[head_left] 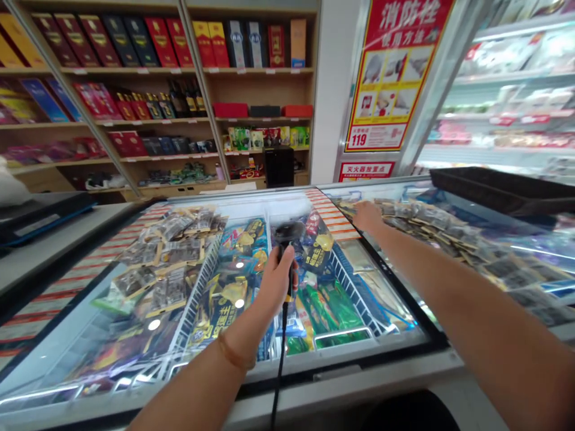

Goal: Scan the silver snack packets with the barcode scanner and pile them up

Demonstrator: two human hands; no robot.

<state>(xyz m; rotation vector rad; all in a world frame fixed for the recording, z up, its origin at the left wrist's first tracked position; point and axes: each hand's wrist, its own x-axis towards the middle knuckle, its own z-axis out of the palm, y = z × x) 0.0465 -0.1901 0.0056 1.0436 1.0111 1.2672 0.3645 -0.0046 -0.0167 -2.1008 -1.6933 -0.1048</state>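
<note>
My left hand [275,281] is wrapped around the handle of a black barcode scanner [290,232], held above the glass-topped freezer [251,200]. Its cable [281,353] hangs down toward me. My right hand [367,215] reaches far out to the edge of a pile of small clear-and-brown snack packets [431,224]. Those fingers are curled, and what lies between them is hidden. Beside this hand runs a row of red-and-beige striped packs [332,212]. Another heap of the small packets [175,239] lies on the glass to the left.
Under the glass, white wire baskets [350,278] hold bagged frozen food. A black tray [503,188] rests on the right. A dark flat device [45,218] stands at left. Shelves with boxes and bottles [157,72] line the back, and a lit cooler [512,96] stands at right.
</note>
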